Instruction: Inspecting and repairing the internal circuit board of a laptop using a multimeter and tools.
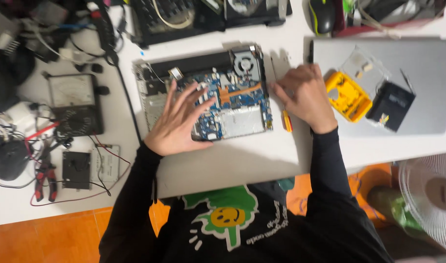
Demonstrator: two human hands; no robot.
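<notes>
My left hand (176,122) lies on the opened laptop (203,97) at the middle of the white table (242,160), fingers spread. My right hand (303,95) holds a screwdriver (284,114) beside it, fingers curled. A yellow package (348,97) and black packet (391,104) lie on the grey closed laptop (427,73) at right.

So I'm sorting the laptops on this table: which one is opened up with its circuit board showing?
The middle laptop under the left hand: its blue board and fan are exposed. The silver laptop at right is closed, with small parts lying on it.
</notes>
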